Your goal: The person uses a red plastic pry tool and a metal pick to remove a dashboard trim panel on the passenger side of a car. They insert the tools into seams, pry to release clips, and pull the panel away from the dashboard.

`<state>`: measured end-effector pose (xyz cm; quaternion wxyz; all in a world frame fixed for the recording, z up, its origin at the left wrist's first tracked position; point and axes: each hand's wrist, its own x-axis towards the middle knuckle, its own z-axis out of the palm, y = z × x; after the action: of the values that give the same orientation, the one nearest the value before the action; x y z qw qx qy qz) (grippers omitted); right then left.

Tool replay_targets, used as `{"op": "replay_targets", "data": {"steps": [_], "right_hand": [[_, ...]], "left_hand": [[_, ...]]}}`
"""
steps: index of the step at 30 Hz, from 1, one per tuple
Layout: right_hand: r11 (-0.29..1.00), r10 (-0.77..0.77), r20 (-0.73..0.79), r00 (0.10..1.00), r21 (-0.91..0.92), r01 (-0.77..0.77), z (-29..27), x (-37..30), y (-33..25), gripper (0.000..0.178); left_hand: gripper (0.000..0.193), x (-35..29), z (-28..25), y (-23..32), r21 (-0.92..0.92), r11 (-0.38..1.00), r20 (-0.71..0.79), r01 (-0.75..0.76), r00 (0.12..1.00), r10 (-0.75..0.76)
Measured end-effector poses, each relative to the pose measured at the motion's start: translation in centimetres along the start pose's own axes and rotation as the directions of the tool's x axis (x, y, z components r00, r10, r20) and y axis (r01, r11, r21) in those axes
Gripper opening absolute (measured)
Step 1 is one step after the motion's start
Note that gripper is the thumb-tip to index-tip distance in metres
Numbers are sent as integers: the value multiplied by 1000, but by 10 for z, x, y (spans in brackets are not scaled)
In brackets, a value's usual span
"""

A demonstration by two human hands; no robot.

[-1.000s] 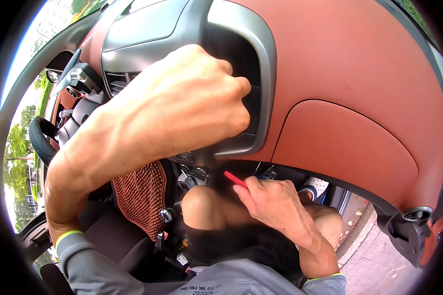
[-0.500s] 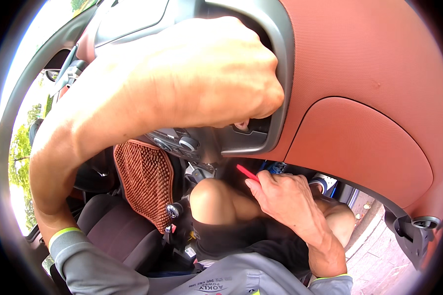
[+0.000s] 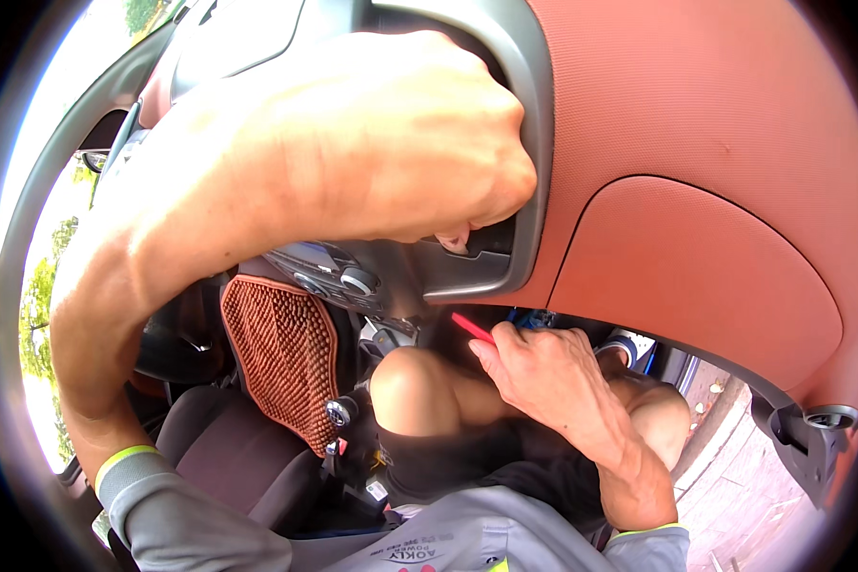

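My left hand is bent into the recess of the dashboard's central frame. Its knuckles are curled like a fist near the frame's right side, and one fingertip peeps out below. Whatever those fingers grip is hidden behind the back of the hand. Lower down, my right hand is closed around a flat red plastic strip-like tool, whose end sticks out past the thumb to the upper left. It hovers over my knees, below the dashboard's lower edge, touching nothing else that I can see.
A reddish-brown dashboard with a glovebox lid fills the upper right. Control knobs sit under my left forearm. The gear lever stands beside my knee, before a beaded seat cover. Paving shows through the open door side.
The dashboard and my left hand sit slightly further left in the picture. My right hand and the red tool have also shifted a little left; both grips look unchanged.
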<state>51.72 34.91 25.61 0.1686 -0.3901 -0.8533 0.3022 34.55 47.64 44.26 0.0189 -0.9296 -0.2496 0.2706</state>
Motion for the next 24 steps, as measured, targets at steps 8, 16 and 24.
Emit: {"op": "replay_targets", "data": {"steps": [8, 16, 24], "right_hand": [[999, -20, -8, 1000, 31, 21, 2, 1, -3, 36], [999, -17, -43, 999, 29, 18, 5, 5, 1, 35], [999, -34, -86, 996, 27, 37, 11, 10, 5, 34]], "left_hand": [[10, -6, 2, 3, 34, 999, -24, 10, 1000, -9], [15, -11, 10, 0, -13, 999, -49, -36, 998, 36], [17, -11, 13, -3, -15, 992, -45, -122, 992, 121]]}}
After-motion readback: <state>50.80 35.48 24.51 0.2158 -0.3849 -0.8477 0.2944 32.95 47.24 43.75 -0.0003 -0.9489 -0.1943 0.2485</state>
